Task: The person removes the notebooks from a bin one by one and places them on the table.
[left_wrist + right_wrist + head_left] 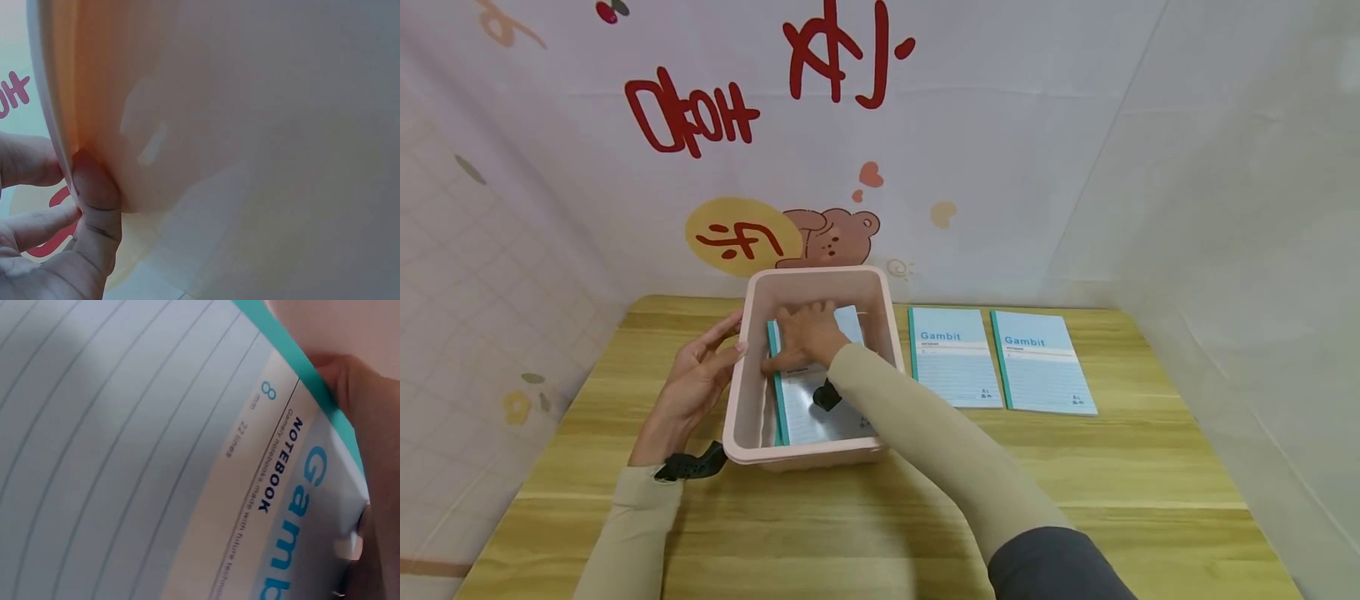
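A pale pink plastic bin (808, 457) stands on the table, left of centre. My left hand (696, 379) pinches its left rim; in the left wrist view the thumb (97, 181) lies against one side of the wall, fingers on the other. Inside the bin, my right hand (808, 337) grips the upper part of a light blue notebook (808, 425) with a teal spine. The right wrist view shows the thumb (350, 381) at the spine, beside the printed word NOTEBOOK. Another teal edge shows just beside this spine, partly covered.
Two matching Gambit notebooks lie flat to the right of the bin, one nearer (955, 358) and one farther right (1045, 362). Behind the wooden table (1075, 492) hangs a white printed backdrop (1000, 150). Pale walls flank both sides.
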Demonstrator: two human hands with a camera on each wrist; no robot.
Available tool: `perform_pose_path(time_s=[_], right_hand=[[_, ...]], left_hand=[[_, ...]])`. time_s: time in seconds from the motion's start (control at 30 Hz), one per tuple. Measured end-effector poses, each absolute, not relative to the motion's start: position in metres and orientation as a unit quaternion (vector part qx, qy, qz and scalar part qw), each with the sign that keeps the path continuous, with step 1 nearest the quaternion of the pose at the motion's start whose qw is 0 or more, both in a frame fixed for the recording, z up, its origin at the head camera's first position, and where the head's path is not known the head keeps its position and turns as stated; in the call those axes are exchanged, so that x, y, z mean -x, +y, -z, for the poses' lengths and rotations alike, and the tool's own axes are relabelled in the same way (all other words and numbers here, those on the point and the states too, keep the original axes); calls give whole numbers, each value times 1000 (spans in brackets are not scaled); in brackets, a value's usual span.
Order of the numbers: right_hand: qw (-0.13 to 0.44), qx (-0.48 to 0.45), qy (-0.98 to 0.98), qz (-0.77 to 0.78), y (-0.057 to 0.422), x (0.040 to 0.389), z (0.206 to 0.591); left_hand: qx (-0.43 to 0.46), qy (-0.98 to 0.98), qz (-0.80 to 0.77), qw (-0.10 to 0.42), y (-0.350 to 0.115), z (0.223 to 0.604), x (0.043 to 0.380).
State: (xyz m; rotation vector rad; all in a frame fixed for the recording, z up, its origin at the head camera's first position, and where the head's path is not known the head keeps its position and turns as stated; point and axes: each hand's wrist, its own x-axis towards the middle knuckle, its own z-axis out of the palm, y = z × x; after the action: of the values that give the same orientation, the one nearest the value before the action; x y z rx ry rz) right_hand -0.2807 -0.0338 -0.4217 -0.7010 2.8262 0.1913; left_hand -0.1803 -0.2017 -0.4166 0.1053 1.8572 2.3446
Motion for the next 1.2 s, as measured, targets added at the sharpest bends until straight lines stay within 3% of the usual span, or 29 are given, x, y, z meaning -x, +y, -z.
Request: perform_pose_path(time_s=[1.2], right_hand=[[21, 286, 957, 50, -29, 293, 371]], left_hand=[[-38, 612, -787, 71, -204, 420, 184]])
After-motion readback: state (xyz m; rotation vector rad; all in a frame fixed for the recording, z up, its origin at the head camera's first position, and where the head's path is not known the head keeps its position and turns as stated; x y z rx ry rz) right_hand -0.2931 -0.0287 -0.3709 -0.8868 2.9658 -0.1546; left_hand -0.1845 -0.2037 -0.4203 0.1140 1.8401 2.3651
